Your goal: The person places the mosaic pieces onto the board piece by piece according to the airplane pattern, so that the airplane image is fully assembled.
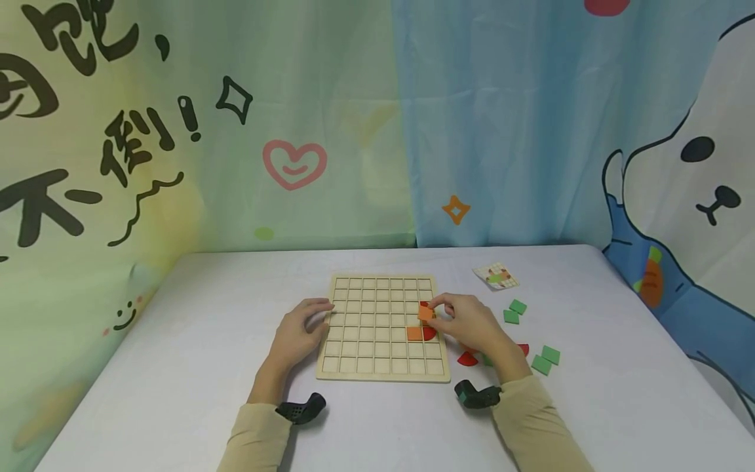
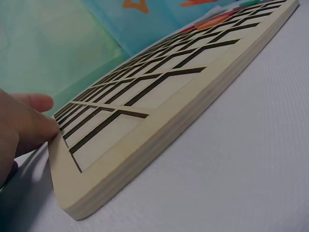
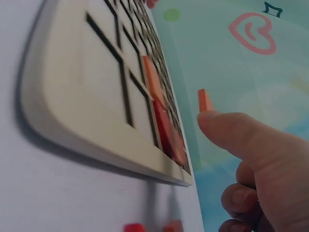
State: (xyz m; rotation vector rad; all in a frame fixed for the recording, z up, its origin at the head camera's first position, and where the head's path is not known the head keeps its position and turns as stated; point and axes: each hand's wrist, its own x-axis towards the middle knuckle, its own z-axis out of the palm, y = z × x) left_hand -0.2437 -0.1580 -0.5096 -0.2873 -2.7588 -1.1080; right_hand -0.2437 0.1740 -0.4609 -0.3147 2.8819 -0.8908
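A wooden grid board [image 1: 354, 347] lies flat on the white table. At its left edge my left hand [image 1: 297, 334] rests, thumb and fingertips touching the frame; the left wrist view shows the fingertips on the rim. My right hand [image 1: 472, 321] pinches an orange square tile [image 1: 426, 313] between thumb and finger, above the board's right side. In the right wrist view this tile [image 3: 205, 100] is held up off the board. Below it, another orange tile [image 1: 415, 334] sits in a cell beside a red rounded piece [image 1: 429, 333]. A second red piece [image 1: 423, 303] is partly hidden behind the held tile.
Right of the board lie several green squares [image 1: 541, 364] and red pieces [image 1: 468, 359], some partly hidden by the right forearm. A printed pattern card [image 1: 497, 276] lies at the back right. A printed curtain [image 1: 366, 131] hangs behind the table.
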